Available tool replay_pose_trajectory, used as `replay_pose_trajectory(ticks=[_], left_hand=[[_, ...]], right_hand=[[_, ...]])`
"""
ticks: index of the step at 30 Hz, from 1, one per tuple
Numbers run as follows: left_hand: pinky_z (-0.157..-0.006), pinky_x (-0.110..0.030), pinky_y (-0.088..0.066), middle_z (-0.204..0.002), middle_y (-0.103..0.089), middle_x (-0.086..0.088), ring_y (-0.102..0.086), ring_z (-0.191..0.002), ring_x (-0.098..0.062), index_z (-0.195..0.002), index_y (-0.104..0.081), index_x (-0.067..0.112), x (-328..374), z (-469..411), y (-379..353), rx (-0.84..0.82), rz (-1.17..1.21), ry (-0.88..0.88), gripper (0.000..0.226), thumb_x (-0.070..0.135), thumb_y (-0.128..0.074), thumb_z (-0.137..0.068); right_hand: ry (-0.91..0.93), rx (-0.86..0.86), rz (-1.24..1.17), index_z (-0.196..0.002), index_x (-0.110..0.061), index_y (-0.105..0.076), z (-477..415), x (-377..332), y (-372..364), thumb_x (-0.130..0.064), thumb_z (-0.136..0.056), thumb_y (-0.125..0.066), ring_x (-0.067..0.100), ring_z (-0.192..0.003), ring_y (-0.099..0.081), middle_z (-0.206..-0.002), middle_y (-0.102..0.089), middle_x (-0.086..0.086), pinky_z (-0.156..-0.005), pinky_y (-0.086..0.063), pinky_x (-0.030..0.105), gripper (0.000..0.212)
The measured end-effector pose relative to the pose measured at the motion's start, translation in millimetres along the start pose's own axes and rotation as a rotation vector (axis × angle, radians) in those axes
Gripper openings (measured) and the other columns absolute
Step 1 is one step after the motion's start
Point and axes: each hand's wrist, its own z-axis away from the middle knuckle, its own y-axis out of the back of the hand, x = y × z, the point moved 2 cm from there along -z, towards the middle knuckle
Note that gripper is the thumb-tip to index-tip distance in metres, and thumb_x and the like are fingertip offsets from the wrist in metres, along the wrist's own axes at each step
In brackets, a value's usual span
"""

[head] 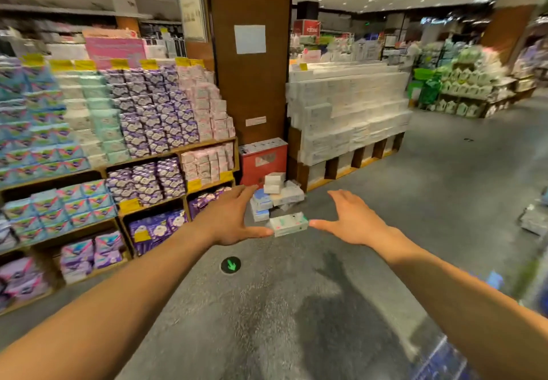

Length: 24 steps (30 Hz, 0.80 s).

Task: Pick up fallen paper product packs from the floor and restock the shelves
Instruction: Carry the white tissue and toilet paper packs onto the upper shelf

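Note:
Several fallen paper packs (274, 198) lie in a heap on the grey floor at the foot of a brown pillar. Nearest to me is a white pack with green and pink marks (289, 224). My left hand (229, 219) reaches out on its left with fingers spread, the thumb tip at the pack's left end. My right hand (350, 219) is spread on the pack's right, thumb tip at its right end. Neither hand grips anything. The wooden shelves (142, 161) on the left hold stacked pastel packs.
A red box (262, 160) stands against the brown pillar (252, 83) behind the heap. A tall white stack of tissue packs on a wooden base (347, 118) rises to the right. More packs (533, 222) lie at the right edge. A green arrow sticker (230, 265) marks the floor.

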Motion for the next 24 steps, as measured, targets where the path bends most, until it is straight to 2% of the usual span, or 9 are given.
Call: replay_pose_trajectory(ticks=[5, 9, 11, 17, 20, 24], left_hand=[[-0.119, -0.038, -0.028, -0.168, -0.016, 0.000, -0.023, -0.151, -0.024, -0.161, -0.008, 0.027, -37, -142, 18, -0.006, 0.040, -0.002, 0.110, 0.075, -0.064, -0.079], [-0.120, -0.040, -0.028, -0.168, -0.017, 0.000, -0.023, -0.151, -0.024, -0.161, -0.009, 0.027, -80, -248, 19, -0.018, 0.067, 0.005, 0.110, 0.076, -0.063, -0.078], [-0.120, -0.039, -0.028, -0.167, -0.018, -0.001, -0.025, -0.150, -0.024, -0.161, -0.010, 0.026, -103, -304, 11, -0.008, 0.064, 0.006, 0.111, 0.077, -0.063, -0.078], [-0.121, -0.041, -0.026, -0.169, -0.013, -0.003, -0.020, -0.152, -0.027, -0.162, -0.006, 0.024, -180, -485, -15, -0.062, 0.067, -0.004, 0.113, 0.078, -0.059, -0.079], [-0.122, -0.045, -0.027, -0.169, -0.013, -0.003, -0.020, -0.152, -0.027, -0.162, -0.006, 0.023, -216, -584, -16, -0.087, 0.086, -0.008, 0.113, 0.079, -0.058, -0.078], [-0.119, -0.047, -0.032, -0.168, -0.016, -0.004, -0.024, -0.151, -0.028, -0.161, -0.008, 0.026, -248, -701, -18, -0.117, 0.093, 0.006, 0.113, 0.082, -0.058, -0.077]], right_hand=[[-0.040, -0.052, -0.024, -0.159, -0.014, -0.025, -149, 25, 22, -0.076, -0.086, -0.055, 0.030, -0.150, -0.026, -0.164, -0.027, 0.010, -0.119, -0.032, 0.045, 0.100], [-0.067, -0.020, -0.006, -0.150, -0.017, -0.038, -261, 40, 24, -0.080, -0.078, -0.062, 0.028, -0.138, -0.043, -0.154, -0.043, 0.009, -0.109, -0.044, 0.045, 0.098], [-0.067, -0.032, 0.000, -0.147, -0.016, -0.041, -317, 46, 17, -0.077, -0.077, -0.066, 0.028, -0.133, -0.047, -0.149, -0.047, 0.009, -0.106, -0.046, 0.043, 0.096], [-0.046, -0.063, 0.006, -0.149, -0.015, -0.038, -503, 69, -17, -0.071, -0.083, -0.064, 0.028, -0.136, -0.045, -0.152, -0.045, 0.010, -0.108, -0.042, 0.040, 0.090], [-0.093, -0.092, -0.009, -0.151, -0.017, -0.035, -598, 84, -22, -0.069, -0.086, -0.063, 0.028, -0.140, -0.041, -0.155, -0.040, 0.009, -0.111, -0.040, 0.042, 0.088], [-0.131, -0.131, -0.058, -0.156, -0.017, -0.025, -709, 115, -27, -0.073, -0.084, -0.063, 0.031, -0.143, -0.039, -0.160, -0.035, 0.010, -0.113, -0.040, 0.046, 0.099]])
